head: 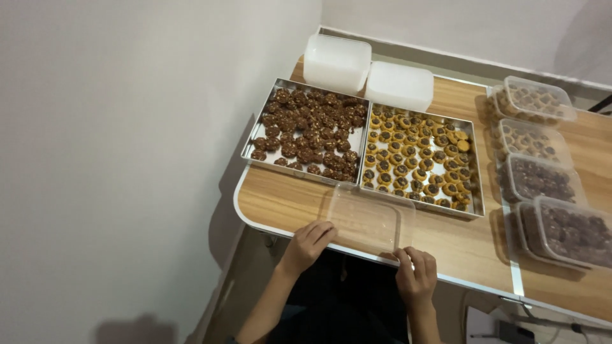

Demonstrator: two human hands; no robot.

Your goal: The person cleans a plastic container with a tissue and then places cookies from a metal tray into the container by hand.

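An empty clear plastic container (366, 218) sits at the near edge of the wooden table (280, 197). My left hand (307, 243) grips its near left corner and my right hand (415, 274) holds its near right corner. Just beyond it lie two metal trays: the left tray (250, 148) is full of dark chocolate cookies, the right tray (477, 191) holds several rows of round golden cookies with dark centres.
Two white lidded tubs (336, 62) (399, 85) stand behind the trays against the wall. Several clear lidded boxes filled with cookies (532, 99) (542, 179) (570, 230) line the right side. A white wall runs along the left.
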